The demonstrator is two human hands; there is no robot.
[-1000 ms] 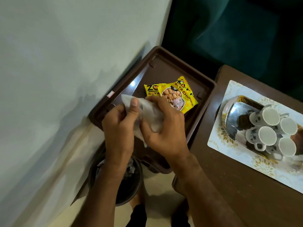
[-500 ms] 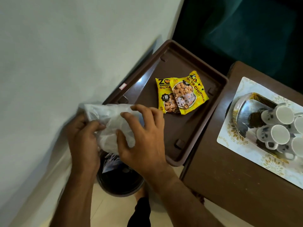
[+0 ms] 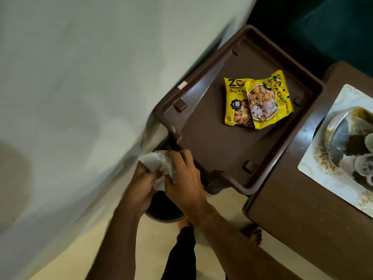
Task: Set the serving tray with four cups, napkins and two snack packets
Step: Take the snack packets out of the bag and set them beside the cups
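Right now both hands work a crumpled white napkin (image 3: 156, 168) directly above the dark bin (image 3: 163, 209) on the floor, just off the near corner of the brown tray (image 3: 212, 150). The left hand (image 3: 141, 188) and right hand (image 3: 185, 182) each have their fingers clamped on the paper, bunching it. Two yellow snack packets (image 3: 258, 102) lie overlapping on the tray's far side. The cups (image 3: 365, 156), blurred at the frame's edge, sit on a shiny dish well beyond the tray's right rim, on the table (image 3: 302, 219). If either grip slackens, I judge the napkin drops into the bin instead of reaching the tray; harder bunching could tear it.
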